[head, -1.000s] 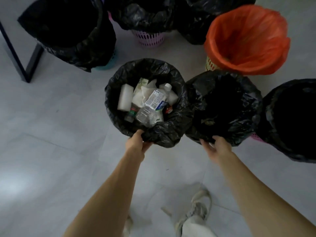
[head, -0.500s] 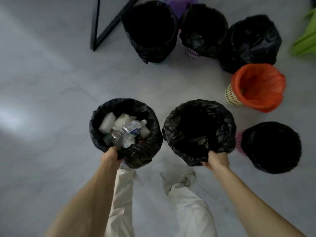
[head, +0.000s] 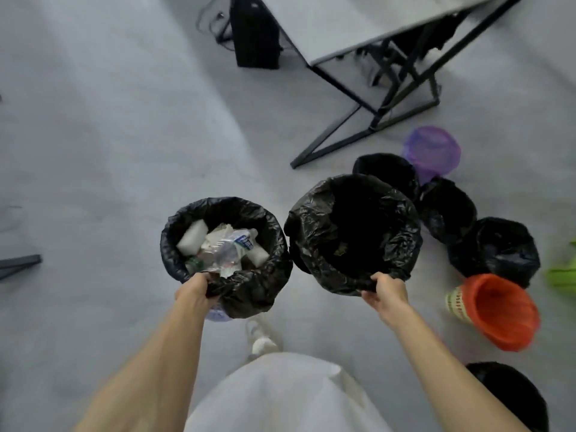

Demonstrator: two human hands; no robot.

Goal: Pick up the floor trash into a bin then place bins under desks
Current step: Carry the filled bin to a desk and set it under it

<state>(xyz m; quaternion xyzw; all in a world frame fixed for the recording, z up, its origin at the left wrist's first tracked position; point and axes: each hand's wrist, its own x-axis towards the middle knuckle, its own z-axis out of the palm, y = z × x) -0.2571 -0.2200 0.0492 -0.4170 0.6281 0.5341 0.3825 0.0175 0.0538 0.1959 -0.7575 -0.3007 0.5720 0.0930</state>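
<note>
My left hand (head: 194, 288) grips the near rim of a black-lined bin (head: 265, 285) that holds trash (head: 223, 246): a clear plastic bottle, white foam blocks and crumpled paper. Gripped at its near rim by my right hand (head: 386, 294) is a second black-lined bin (head: 308, 232), which looks nearly empty inside. Both bins hang side by side above the grey floor, in front of my legs. A grey desk (head: 327, 29) with a black frame stands at the upper right.
Several more bins stand on the floor at the right: black-lined ones (head: 495, 247), a purple-lined one (head: 431, 152) and a tipped orange-lined one (head: 501, 310). A black computer tower (head: 255, 35) with cables sits by the desk. Another black frame leg (head: 18, 265) shows at the left edge.
I have lifted both bins off the floor and carried them away from the group. The view has turned, so the desk and computer tower have come into sight.
</note>
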